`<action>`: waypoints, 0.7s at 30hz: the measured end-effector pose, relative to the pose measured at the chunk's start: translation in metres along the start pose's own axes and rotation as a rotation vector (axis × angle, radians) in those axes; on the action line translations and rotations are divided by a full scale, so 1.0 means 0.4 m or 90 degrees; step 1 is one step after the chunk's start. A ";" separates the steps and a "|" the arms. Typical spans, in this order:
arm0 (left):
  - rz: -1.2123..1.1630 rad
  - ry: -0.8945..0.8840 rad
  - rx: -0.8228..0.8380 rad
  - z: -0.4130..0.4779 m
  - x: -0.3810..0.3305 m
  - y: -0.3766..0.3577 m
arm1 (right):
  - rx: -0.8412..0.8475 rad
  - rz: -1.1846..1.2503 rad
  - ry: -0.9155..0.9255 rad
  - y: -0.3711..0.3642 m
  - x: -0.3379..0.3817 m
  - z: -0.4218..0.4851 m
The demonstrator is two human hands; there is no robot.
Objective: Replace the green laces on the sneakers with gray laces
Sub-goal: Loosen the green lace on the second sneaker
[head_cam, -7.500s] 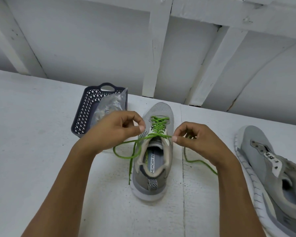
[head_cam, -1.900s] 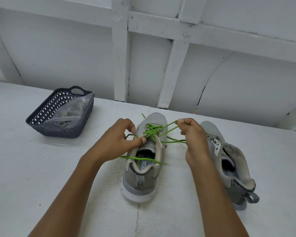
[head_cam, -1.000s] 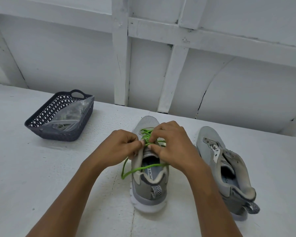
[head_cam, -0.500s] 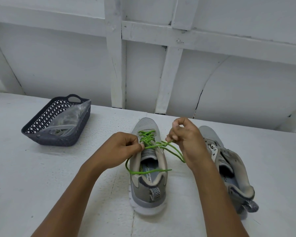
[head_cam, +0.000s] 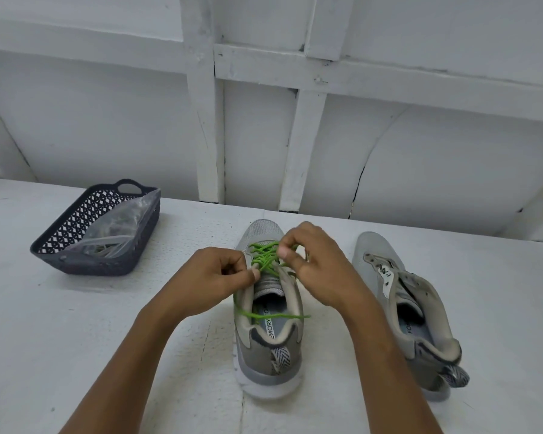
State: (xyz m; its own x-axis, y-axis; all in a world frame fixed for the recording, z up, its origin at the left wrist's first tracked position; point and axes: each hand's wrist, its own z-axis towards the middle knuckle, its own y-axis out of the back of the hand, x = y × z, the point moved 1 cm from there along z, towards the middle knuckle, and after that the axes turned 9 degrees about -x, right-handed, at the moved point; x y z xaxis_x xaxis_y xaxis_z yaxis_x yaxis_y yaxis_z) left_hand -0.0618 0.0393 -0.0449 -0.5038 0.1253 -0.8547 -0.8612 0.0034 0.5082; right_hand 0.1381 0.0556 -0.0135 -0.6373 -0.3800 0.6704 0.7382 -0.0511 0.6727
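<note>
- a dark lattice basket (head_cam: 101, 267) of plastic, with a loop handle at its far end, stands at the left on the white rough table (head_cam: 44, 339).
- in it lies a clear, wrinkled plastic bag (head_cam: 116, 230); pale strands show inside, too blurred to name.
- the left hand (head_cam: 213, 277) is curled, and its thumb and forefinger pinch the green lace (head_cam: 264, 258) at the left edge of the eyelets.
- the green lace is a thin round cord, threaded in crosses over the tongue of the gray mesh sneaker (head_cam: 267, 355) in the middle; one loose end lies across the shoe opening.
- the right hand (head_cam: 320, 267) is over the right side of this sneaker, its fingertips pinching the lace near the upper crosses.
- the second sneaker (head_cam: 414, 308), same gray mesh with a white sole, stands just beside on the right, eyelets bare.
- behind is a white wall (head_cam: 107, 136) with painted wooden beams.
</note>
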 end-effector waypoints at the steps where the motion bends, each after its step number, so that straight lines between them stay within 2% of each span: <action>1: -0.003 0.001 -0.008 0.000 0.002 0.002 | -0.032 0.042 -0.023 0.004 -0.004 0.000; 4: -0.016 -0.003 -0.030 0.000 0.004 0.002 | -0.095 0.263 -0.124 0.011 -0.002 0.003; 8: 0.004 -0.013 -0.041 0.000 -0.001 -0.001 | -0.166 0.693 -0.260 0.015 0.000 0.013; 10: 0.011 -0.020 -0.041 0.000 0.001 -0.001 | -0.190 0.733 -0.307 0.018 -0.009 0.014; 12: 0.004 -0.021 -0.035 -0.001 0.001 0.001 | -0.148 0.639 -0.287 0.022 -0.011 0.011; 15: -0.004 -0.029 -0.033 0.000 0.000 0.000 | -0.016 0.311 -0.151 0.020 0.005 -0.003; 17: 0.000 -0.031 -0.035 0.001 0.000 0.000 | 0.083 0.142 -0.106 0.012 0.019 -0.009; 19: 0.011 -0.031 -0.033 0.001 -0.001 0.000 | 0.126 0.053 -0.113 0.008 0.028 -0.011; 21: 0.013 -0.034 -0.033 -0.002 -0.003 0.001 | 0.117 0.003 -0.112 0.013 0.032 -0.008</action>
State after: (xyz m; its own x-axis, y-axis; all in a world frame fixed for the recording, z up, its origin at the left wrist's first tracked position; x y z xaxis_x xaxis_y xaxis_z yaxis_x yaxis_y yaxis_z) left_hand -0.0619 0.0384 -0.0438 -0.5179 0.1775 -0.8368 -0.8540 -0.0511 0.5177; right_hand 0.1345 0.0475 -0.0026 -0.6740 -0.2120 0.7076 0.6994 0.1251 0.7037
